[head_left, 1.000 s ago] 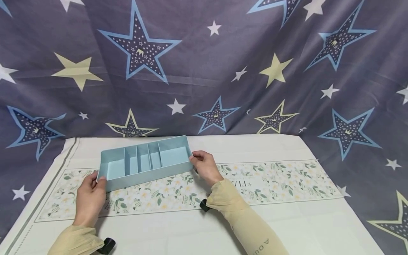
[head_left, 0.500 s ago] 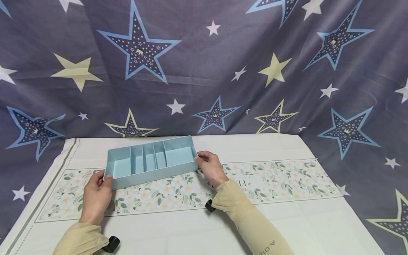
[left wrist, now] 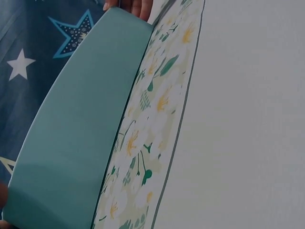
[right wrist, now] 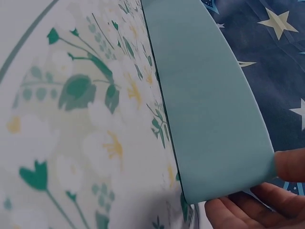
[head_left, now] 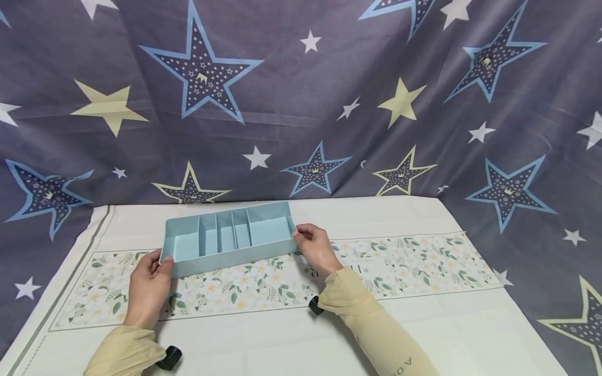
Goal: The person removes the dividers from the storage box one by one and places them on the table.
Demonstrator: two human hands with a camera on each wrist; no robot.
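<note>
A light blue divided organizer tray [head_left: 235, 255] sits at a slant over the floral band of the tablecloth, its right end farther back. Thin partitions split it into several compartments, and nothing lies in them. My left hand [head_left: 149, 290] grips its left end, thumb over the front corner and fingers behind. At the opposite end my right hand [head_left: 319, 249] pinches the short side. Seen from the right wrist, the thumb [right wrist: 291, 166] is on the tray's rim while the fingers curl beneath the corner. The left wrist view shows mostly the tray's long outer wall [left wrist: 81, 114].
A white tablecloth [head_left: 423, 334] with a printed floral band [head_left: 414, 266] covers the table. Behind and at both sides hangs a dark star-patterned curtain [head_left: 282, 104]. Black wrist straps [head_left: 170, 358] show below the yellowish sleeves [head_left: 376, 324].
Both hands have moved to the right together, carrying the tray along the floral band. The grip at each end looks the same, and the head view has shifted slightly.
</note>
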